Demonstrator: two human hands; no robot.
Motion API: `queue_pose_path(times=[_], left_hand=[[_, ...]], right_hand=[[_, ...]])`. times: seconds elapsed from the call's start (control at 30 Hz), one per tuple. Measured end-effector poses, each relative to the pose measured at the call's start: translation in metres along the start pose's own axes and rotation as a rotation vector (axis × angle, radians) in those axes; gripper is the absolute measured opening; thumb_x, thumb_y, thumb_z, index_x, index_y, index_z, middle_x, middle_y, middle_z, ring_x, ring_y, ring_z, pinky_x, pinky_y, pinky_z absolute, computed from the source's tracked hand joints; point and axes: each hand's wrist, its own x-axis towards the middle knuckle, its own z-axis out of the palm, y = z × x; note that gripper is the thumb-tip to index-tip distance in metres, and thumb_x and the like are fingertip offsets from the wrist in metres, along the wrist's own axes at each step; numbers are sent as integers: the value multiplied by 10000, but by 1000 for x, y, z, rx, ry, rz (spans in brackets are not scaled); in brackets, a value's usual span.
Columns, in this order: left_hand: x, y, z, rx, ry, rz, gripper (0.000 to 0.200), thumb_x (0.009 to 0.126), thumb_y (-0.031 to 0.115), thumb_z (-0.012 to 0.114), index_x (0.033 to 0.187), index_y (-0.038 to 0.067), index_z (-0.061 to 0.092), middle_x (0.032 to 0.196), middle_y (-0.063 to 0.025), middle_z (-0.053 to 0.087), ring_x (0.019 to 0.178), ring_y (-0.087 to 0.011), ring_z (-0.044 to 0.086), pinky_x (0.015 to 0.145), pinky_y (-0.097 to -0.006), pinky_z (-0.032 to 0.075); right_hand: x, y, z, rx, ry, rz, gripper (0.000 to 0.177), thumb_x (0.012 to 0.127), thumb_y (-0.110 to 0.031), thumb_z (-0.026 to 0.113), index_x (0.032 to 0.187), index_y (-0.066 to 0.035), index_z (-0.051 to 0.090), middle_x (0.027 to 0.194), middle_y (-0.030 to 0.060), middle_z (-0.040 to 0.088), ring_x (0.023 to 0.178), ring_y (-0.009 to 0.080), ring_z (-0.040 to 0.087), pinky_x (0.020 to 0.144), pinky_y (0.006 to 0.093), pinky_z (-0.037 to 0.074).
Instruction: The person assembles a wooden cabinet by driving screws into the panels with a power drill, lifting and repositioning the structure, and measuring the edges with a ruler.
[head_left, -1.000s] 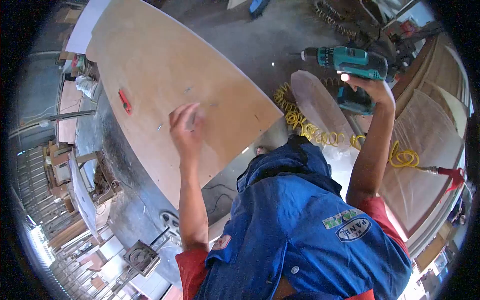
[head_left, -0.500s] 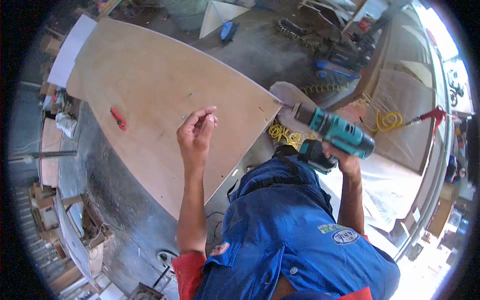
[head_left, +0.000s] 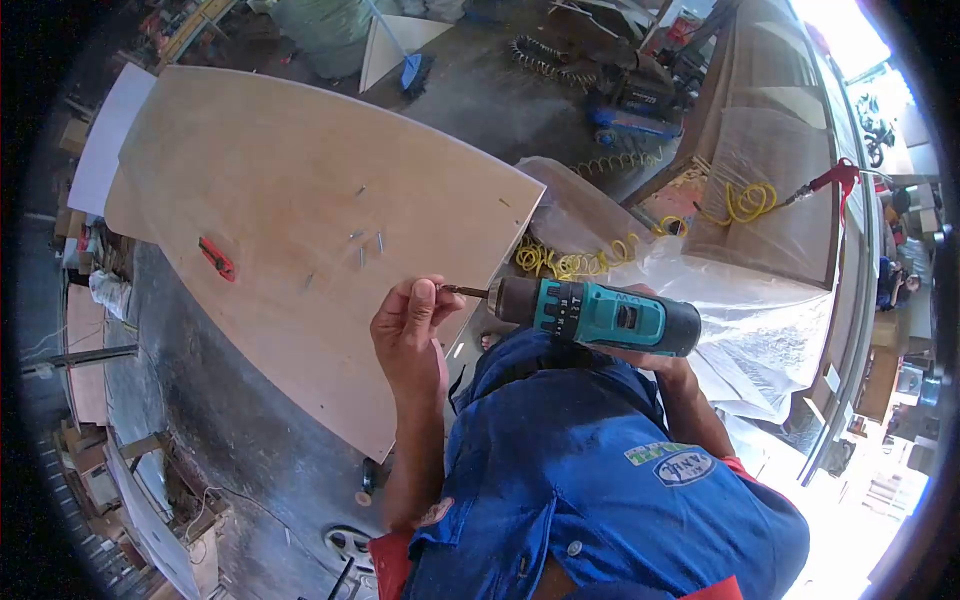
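Observation:
My right hand (head_left: 652,360), mostly hidden behind the tool, grips a teal and black cordless drill (head_left: 610,318) that lies level above my lap. Its bit (head_left: 465,291) points left. At the bit's tip, the thumb and fingers of my left hand (head_left: 410,330) are pinched together; whatever small thing is between them is hidden. Beneath and beyond my left hand lies a large tan wooden board (head_left: 270,170). Several loose screws (head_left: 379,241) rest on it, and a red utility knife (head_left: 216,259) lies farther left.
A yellow coiled air hose (head_left: 570,262) hangs past the board's right corner. To the right, a plastic-covered wooden panel (head_left: 775,200) carries a red air gun (head_left: 832,178). A blue broom (head_left: 413,72) stands behind. Wood scraps (head_left: 100,470) pile up at the lower left.
The drill has swung left and turned from the board's right corner to in front of my body. My left hand has moved down and right to meet the bit's tip.

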Motion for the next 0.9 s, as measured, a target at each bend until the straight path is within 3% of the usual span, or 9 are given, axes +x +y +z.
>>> queue_pose_path(times=[0.37,0.57,0.63,0.67,0.7,0.77,0.83,0.87,0.9], left_hand=[[-12,-6,-5,-149,-4,-75,185,953,198,548,916,22,595,832,-63,616,722,-145,628,701,-278,547],[-4,1,19,-350,-50,-63,202,963,206,524,1007,16,575,882,-73,617,785,-151,615,745,-304,534],[0,5,29,-355,-125,-19,233,952,184,532,1088,-2,565,939,-87,615,853,-164,604,807,-325,506],[3,4,34,-351,-120,-21,233,952,184,532,1088,-2,565,939,-87,615,853,-164,604,807,-325,506],[7,3,41,-284,-118,43,263,938,177,545,1119,-14,558,976,-93,614,887,-169,600,842,-336,490],[18,-5,49,-207,-114,99,299,924,170,559,1150,-26,550,1012,-100,614,921,-174,595,876,-347,473],[35,-25,52,334,-75,245,398,875,188,614,1194,-33,528,1080,-147,613,1052,-252,581,953,-394,433],[43,-32,56,344,-72,238,398,875,188,614,1194,-33,528,1080,-147,613,1052,-252,581,953,-394,433],[51,-37,62,633,-73,355,439,841,180,634,1201,-43,517,1130,-186,588,1125,-300,531,999,-437,380]], right_hand=[[3,-3,6,1,-32,-74,488,651,-203,829,1073,-48,639,995,113,646,928,265,615,821,353,467],[17,-7,7,218,-120,76,477,696,-283,797,1077,-49,633,1069,127,627,990,267,602,879,393,451],[-6,47,21,-64,-46,74,536,727,-315,776,1164,-65,589,1126,129,615,1047,269,585,925,415,433],[9,35,20,-59,-49,76,536,727,-315,776,1164,-65,589,1126,129,615,1047,269,585,925,415,433],[28,22,19,242,28,198,429,732,-253,770,1085,-80,597,990,93,621,905,223,594,812,378,460],[52,32,11,397,102,227,400,752,-317,761,1011,-60,597,839,55,603,749,177,568,704,325,449],[83,40,-2,510,155,179,409,772,-380,753,937,-39,597,689,17,584,592,130,541,597,271,438],[110,24,-15,553,170,162,441,772,-394,748,944,-16,600,698,31,587,589,128,535,595,269,433],[132,22,-22,635,188,125,426,779,-351,740,968,5,602,700,43,586,586,132,532,606,274,434]])
